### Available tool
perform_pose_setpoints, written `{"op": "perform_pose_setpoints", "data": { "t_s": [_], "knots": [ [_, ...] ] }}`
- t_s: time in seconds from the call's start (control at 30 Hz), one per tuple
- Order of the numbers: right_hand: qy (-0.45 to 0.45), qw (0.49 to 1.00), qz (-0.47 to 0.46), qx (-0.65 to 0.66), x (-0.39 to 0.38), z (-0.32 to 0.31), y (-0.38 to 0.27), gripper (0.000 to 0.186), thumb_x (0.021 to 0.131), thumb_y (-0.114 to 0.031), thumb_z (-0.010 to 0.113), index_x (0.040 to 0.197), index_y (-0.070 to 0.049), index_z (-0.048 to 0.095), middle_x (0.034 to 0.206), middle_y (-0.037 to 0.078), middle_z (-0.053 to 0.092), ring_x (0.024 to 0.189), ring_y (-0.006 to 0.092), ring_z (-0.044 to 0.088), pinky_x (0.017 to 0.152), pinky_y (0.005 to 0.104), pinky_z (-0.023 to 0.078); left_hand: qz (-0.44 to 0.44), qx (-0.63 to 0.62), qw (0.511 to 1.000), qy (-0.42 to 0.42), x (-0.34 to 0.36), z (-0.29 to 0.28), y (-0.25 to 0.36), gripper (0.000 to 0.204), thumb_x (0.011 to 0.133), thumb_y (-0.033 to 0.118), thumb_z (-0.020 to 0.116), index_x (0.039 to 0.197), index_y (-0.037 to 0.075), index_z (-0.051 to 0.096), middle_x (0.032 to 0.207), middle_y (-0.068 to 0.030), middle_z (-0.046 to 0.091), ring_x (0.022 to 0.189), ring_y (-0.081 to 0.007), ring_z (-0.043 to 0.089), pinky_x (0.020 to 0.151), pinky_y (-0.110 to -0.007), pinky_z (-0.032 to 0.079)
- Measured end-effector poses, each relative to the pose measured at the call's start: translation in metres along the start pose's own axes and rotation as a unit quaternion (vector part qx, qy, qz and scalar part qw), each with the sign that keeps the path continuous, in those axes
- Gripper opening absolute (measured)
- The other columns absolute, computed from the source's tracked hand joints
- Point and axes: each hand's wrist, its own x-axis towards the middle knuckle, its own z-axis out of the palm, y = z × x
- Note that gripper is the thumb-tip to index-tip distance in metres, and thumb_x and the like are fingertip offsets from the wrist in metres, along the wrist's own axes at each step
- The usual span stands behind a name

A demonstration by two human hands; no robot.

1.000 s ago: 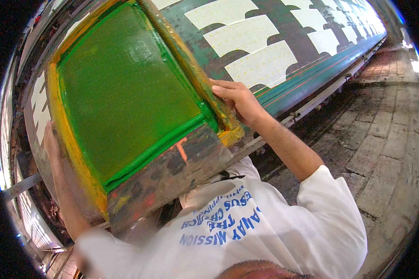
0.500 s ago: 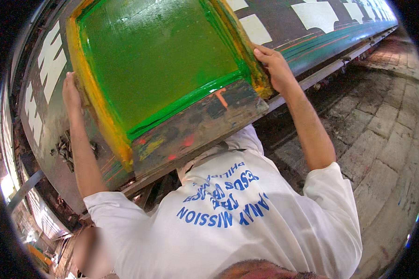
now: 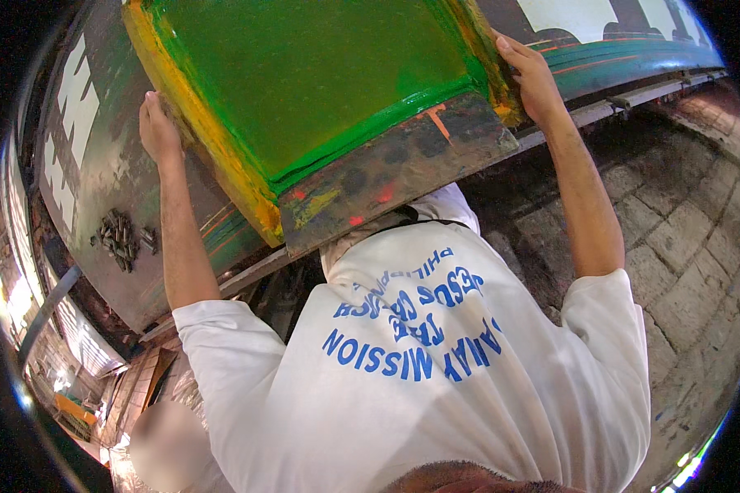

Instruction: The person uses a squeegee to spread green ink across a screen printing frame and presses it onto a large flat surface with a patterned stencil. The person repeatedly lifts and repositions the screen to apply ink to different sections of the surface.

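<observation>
Green frame (image 3: 329, 82): seen in head view, held out over the near edge of the long table (image 3: 117, 185); contact with tabletop cannot be told.
Right hand (image 3: 536, 80): frame's right edge pinched, thumb uppermost.
Left hand (image 3: 159, 131): placed at frame's left edge; finger closure hidden, cannot be told.
Dark strip (image 3: 399, 164): paint-flecked, fixed along frame's near end.
Small dark pieces (image 3: 118, 240): heaped toward table's near left corner.
White shapes (image 3: 80, 115): laid along table's left edge.

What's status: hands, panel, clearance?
Left hand at left edge of green panel, grip unclear. Right hand gripping its right edge. Far end out of view. Small dark pieces piled left, apart from panel.
</observation>
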Motion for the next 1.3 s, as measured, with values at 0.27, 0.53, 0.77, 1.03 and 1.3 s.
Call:
{"op": "perform_pose_setpoints", "data": {
  "t_s": [0.27, 0.53, 0.77, 1.03, 1.3],
  "knots": [
    [-0.056, 0.997, -0.051, 0.004, 0.017, -0.019, 0.015, 0.063, 0.107, -0.045, 0.060, 0.149, 0.001, 0.057, 0.148, 0.012, 0.063, 0.135, 0.0199, 0.057, 0.117, 0.0330, 0.039, -0.028, -0.038, 0.999, -0.013, -0.010, 0.013, -0.003, 0.061, 0.107, 0.055, 0.051, 0.130, 0.001, 0.069, 0.130, -0.0160, 0.067, 0.118, -0.0282, 0.064, 0.102, -0.042, 0.048],
    [-0.067, 0.991, -0.097, -0.060, 0.011, 0.005, 0.022, 0.075, 0.102, -0.059, 0.063, 0.146, 0.002, 0.059, 0.144, 0.017, 0.065, 0.136, 0.0241, 0.059, 0.116, 0.0349, 0.041, 0.033, 0.103, 0.994, 0.014, 0.022, -0.014, -0.007, 0.069, 0.106, 0.059, 0.050, 0.137, 0.000, 0.066, 0.140, -0.0192, 0.065, 0.130, -0.0337, 0.060, 0.109, -0.043, 0.044],
    [-0.051, 0.994, -0.065, -0.077, -0.003, -0.004, 0.014, 0.078, 0.101, -0.062, 0.061, 0.146, 0.001, 0.060, 0.141, 0.017, 0.067, 0.133, 0.0238, 0.060, 0.115, 0.0346, 0.042, 0.017, 0.090, 0.996, 0.009, -0.007, 0.000, -0.004, 0.075, 0.105, 0.065, 0.048, 0.141, 0.001, 0.063, 0.143, -0.0181, 0.064, 0.134, -0.0347, 0.058, 0.112, -0.045, 0.042],
    [-0.072, 0.981, -0.093, -0.157, 0.003, -0.008, 0.013, 0.085, 0.099, -0.072, 0.055, 0.144, 0.000, 0.062, 0.139, 0.018, 0.069, 0.132, 0.0275, 0.062, 0.114, 0.0377, 0.044, -0.010, 0.126, 0.992, 0.010, -0.007, 0.010, -0.008, 0.077, 0.104, 0.067, 0.046, 0.141, 0.002, 0.063, 0.141, -0.0181, 0.064, 0.130, -0.0353, 0.059, 0.110, -0.045, 0.043],
    [-0.074, 0.921, -0.063, -0.378, 0.023, -0.011, 0.006, 0.085, 0.099, -0.076, 0.051, 0.134, 0.000, 0.069, 0.128, 0.024, 0.071, 0.122, 0.0414, 0.066, 0.107, 0.0451, 0.050, 0.025, 0.138, 0.990, 0.018, -0.008, 0.015, -0.017, 0.070, 0.105, 0.062, 0.046, 0.138, 0.004, 0.065, 0.136, -0.0178, 0.068, 0.125, -0.0371, 0.063, 0.106, -0.046, 0.045]
  ]
}}
